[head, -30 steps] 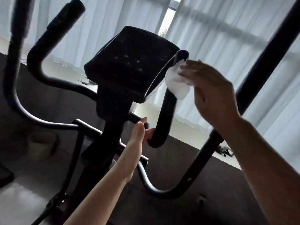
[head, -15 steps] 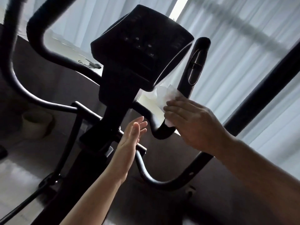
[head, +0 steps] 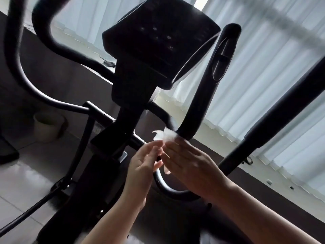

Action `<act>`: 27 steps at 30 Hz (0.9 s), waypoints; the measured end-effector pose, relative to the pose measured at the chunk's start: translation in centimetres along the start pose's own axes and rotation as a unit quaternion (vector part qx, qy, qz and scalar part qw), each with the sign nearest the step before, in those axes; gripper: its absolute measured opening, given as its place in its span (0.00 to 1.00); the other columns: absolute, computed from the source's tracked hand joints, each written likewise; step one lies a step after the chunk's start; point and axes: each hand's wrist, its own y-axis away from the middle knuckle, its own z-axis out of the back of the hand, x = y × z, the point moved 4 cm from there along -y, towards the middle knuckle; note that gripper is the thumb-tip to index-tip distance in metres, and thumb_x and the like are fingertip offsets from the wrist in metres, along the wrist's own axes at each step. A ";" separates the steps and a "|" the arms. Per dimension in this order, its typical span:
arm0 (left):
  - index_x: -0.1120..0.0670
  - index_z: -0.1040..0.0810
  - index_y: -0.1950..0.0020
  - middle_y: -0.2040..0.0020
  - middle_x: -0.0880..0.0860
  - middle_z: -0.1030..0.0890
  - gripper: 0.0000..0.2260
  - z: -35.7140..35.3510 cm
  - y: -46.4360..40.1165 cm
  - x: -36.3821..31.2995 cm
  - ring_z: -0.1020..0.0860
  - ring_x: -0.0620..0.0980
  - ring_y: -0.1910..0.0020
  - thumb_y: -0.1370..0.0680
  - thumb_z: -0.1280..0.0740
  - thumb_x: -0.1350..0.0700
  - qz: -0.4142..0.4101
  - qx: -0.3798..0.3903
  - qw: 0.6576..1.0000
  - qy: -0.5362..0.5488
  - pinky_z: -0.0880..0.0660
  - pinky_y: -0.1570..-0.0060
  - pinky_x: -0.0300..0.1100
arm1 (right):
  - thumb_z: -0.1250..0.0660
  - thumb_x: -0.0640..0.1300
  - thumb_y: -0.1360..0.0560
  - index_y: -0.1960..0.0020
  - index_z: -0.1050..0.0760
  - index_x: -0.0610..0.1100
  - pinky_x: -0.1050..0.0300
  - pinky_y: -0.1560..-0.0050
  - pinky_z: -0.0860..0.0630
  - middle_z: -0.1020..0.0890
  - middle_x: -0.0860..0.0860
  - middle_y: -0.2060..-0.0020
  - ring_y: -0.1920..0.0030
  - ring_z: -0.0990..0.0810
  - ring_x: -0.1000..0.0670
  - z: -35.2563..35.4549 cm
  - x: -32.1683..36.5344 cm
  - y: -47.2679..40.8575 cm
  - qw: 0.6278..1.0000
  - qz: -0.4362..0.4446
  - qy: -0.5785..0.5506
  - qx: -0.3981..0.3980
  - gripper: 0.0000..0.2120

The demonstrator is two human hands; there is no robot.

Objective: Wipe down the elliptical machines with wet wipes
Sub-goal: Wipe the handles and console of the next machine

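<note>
Wiping: one wet wipe (head: 165, 136), two hands, grip unclear.

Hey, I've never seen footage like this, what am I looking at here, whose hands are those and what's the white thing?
This is one camera worn on a person's head, looking forward and down at their own hands. The dark frame is an elliptical machine with a console on top. The right hand holds a white wet wipe against the bottom bend of the inner handlebar. The left hand is open beside it, holding nothing. White curtains hang behind, and a pale pot stands on the floor.
</note>
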 end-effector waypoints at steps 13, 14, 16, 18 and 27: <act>0.49 0.25 0.32 0.39 0.48 0.18 0.27 -1.0 -2.1 0.1 0.22 0.44 0.37 0.29 0.26 0.46 0.038 0.159 0.983 -0.083 0.28 0.41 0.38 | 0.33 0.37 0.25 0.32 0.25 0.40 0.56 0.24 0.42 0.30 0.47 0.29 0.26 0.35 0.49 2.9 -3.4 0.6 0.962 -0.221 -0.140 -0.076 0.20; 0.49 0.24 0.32 0.41 0.49 0.17 0.25 -0.9 -2.3 0.1 0.21 0.45 0.39 0.28 0.26 0.48 0.023 0.146 0.983 -0.106 0.27 0.43 0.38 | 0.34 0.40 0.23 0.32 0.26 0.41 0.56 0.24 0.43 0.31 0.47 0.29 0.25 0.36 0.49 2.5 -3.0 0.6 0.961 -0.232 -0.127 -0.083 0.20; 0.50 0.21 0.36 0.46 0.50 0.16 0.16 -0.8 -3.0 -0.3 0.19 0.47 0.44 0.22 0.31 0.47 -0.037 0.103 0.981 -0.161 0.24 0.46 0.42 | 0.36 0.43 0.22 0.31 0.27 0.41 0.55 0.23 0.45 0.32 0.46 0.28 0.25 0.38 0.48 1.6 -2.4 0.3 0.958 -0.245 -0.105 -0.104 0.20; 0.53 0.20 0.39 0.47 0.50 0.16 0.18 -0.3 -4.5 -0.8 0.19 0.46 0.46 0.21 0.38 0.44 -0.122 0.048 0.966 -0.222 0.24 0.43 0.45 | 0.39 0.45 0.19 0.29 0.29 0.42 0.52 0.23 0.46 0.35 0.46 0.26 0.23 0.42 0.49 0.5 -2.4 0.2 0.951 -0.269 -0.081 -0.128 0.19; 0.63 0.32 0.27 0.29 0.61 0.27 0.21 -0.9 -16.8 1.8 0.30 0.57 0.28 0.17 0.43 0.55 -0.399 -0.004 0.768 -0.502 0.32 0.30 0.52 | 0.50 0.46 0.16 0.24 0.43 0.45 0.50 0.23 0.44 0.56 0.51 0.20 0.21 0.56 0.47 -2.9 -2.1 -0.4 0.944 -0.295 -0.009 -0.148 0.20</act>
